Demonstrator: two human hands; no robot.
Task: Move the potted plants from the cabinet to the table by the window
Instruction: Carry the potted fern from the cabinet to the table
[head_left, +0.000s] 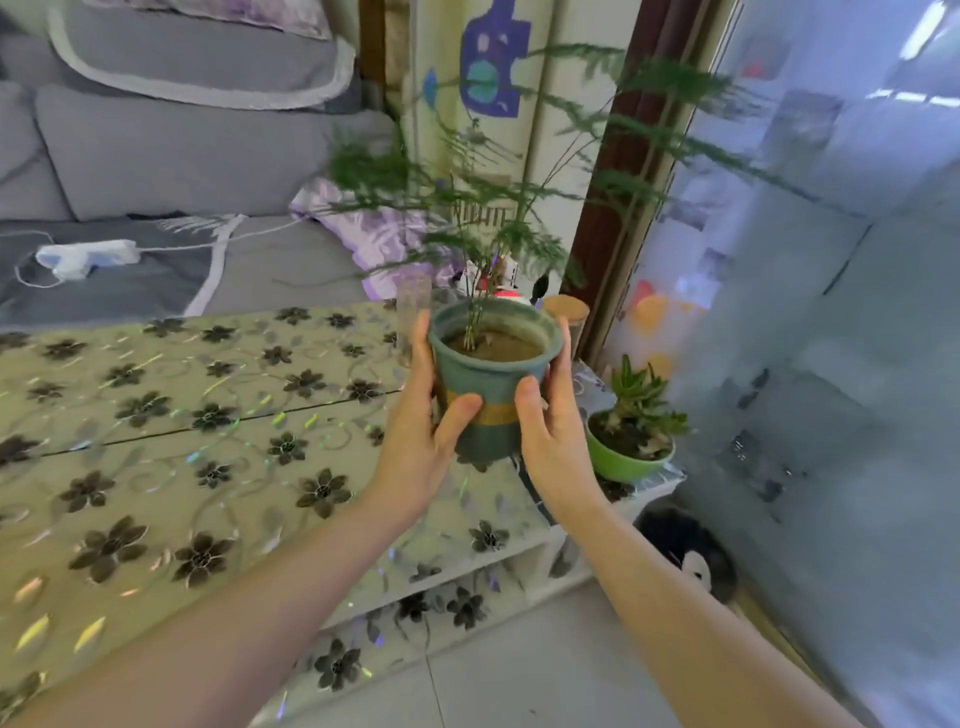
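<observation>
Now the flowered table (156, 467) fills the left; above its right end the feathery plant's teal pot (493, 379) is held upright, left hand (415, 431) and right hand (550, 431) clasping opposite sides, small green pot (626, 462) just beside.

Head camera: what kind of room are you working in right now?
Most likely a home living room. A grey sofa with cushions sits behind a low table under a flowered cover, beside a curtained window. Both hands hold the teal potted fern; a green potted succulent rests at the table's window end.
</observation>
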